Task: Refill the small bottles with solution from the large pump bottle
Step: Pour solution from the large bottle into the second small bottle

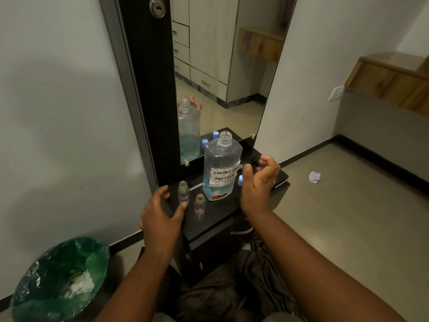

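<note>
The large clear pump bottle (220, 168) stands on a small dark table (222, 212). Its neck is open, blue solution fills its lower part, and a handwritten label reads "contact lens solution". My right hand (260, 182) is just right of it, pinching the black pump head (253, 161) off the bottle. Two small uncapped bottles stand in front: one at the left (183, 194), one nearer the middle (199, 205). My left hand (160, 212) is curled at the table's left edge with fingers apart, its thumb tip against the left small bottle's base.
A blue cap (240, 180) lies between the large bottle and my right hand. A tall mirror (220, 66) stands right behind the table and reflects the bottle and caps. A bin with a green liner (60, 280) sits at lower left. A crumpled tissue (314, 176) lies on the floor.
</note>
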